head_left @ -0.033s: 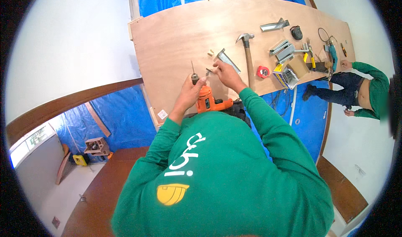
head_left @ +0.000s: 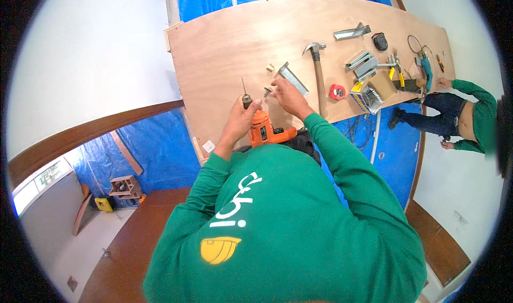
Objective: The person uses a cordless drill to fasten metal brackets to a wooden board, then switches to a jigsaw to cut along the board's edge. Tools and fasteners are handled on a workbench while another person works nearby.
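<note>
The orange power drill (head_left: 260, 125) sits just below the centre of the frame, at the near edge of the worktop (head_left: 224, 46), close against the person's green shirt (head_left: 299, 206). Its casing is bright orange with a dark panel on the side; the orange handle runs off toward the right of the frame, with a black part where it meets the body. The nose points toward the top of the frame and ends in a dark, rounded chuck (head_left: 247, 101) with a duller metallic front. From it rises a thin, straight drill bit (head_left: 243, 85), brownish grey and slender along its whole length.

The left hand (head_left: 241, 120) is closed around the front of the drill, thumb lying beside the chuck; the fingers on the far side are mostly hidden. The right hand (head_left: 289, 96) has its fingers bent together at the tips, pinching a small dark metal chuck key (head_left: 267, 92) just right of the chuck. The key looks short and stubby, its finer shape too small to make out; whether it touches the chuck, I cannot tell.

Just above the right hand lies a grey metal bracket (head_left: 293, 78), with a small brass-coloured piece (head_left: 270, 67) to its left. A claw hammer (head_left: 318, 75) with a wooden handle lies farther right, beside a red tape measure (head_left: 337, 92).
</note>
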Tool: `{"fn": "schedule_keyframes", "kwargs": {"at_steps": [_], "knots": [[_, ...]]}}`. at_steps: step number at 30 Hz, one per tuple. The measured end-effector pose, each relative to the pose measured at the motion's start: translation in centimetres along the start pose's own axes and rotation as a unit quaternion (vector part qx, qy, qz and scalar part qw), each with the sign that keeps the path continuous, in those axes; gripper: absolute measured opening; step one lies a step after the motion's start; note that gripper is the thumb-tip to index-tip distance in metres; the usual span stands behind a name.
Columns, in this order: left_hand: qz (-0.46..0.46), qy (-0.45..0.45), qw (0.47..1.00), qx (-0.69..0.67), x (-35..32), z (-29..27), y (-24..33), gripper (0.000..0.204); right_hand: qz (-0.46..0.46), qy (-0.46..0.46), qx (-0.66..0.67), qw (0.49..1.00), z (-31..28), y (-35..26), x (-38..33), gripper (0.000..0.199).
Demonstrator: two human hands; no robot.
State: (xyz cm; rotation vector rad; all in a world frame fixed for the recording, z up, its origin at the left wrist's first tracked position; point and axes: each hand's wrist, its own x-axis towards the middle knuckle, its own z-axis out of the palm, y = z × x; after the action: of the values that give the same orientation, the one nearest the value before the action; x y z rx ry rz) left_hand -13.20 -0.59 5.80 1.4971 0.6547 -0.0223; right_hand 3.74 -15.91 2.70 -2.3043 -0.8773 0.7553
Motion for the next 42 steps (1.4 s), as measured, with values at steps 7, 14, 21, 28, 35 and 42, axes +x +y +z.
{"fn": "schedule_keyframes", "kwargs": {"at_steps": [7,14,21,28,35,42], "knots": [[-0.009,0.030,0.999,-0.027,-0.1,-3.1,2.2,0.056,0.029,0.026,-0.124,0.992,5.7,1.0,2.8,0.026],[-0.046,-0.014,0.983,-0.176,0.8,-1.8,1.5,0.081,0.063,-0.035,0.108,0.992,2.5,0.2,1.7,0.021],[-0.119,-0.048,0.970,-0.206,3.1,-1.7,1.4,0.092,0.081,-0.128,0.308,0.939,-2.9,-6.5,-3.4,0.023],[-0.109,-0.132,0.963,-0.206,3.3,-0.2,1.6,0.085,0.030,-0.084,0.344,0.935,-3.6,-11.1,-3.8,0.019],[-0.161,-0.168,0.924,-0.303,3.6,0.4,0.4,0.069,-0.067,0.030,-0.091,0.993,-4.1,-11.2,-4.5,0.016],[-0.164,-0.150,0.921,-0.319,3.6,0.9,0.4,0.069,-0.200,0.066,-0.241,0.947,-4.9,-11.6,-4.4,0.017]]}}
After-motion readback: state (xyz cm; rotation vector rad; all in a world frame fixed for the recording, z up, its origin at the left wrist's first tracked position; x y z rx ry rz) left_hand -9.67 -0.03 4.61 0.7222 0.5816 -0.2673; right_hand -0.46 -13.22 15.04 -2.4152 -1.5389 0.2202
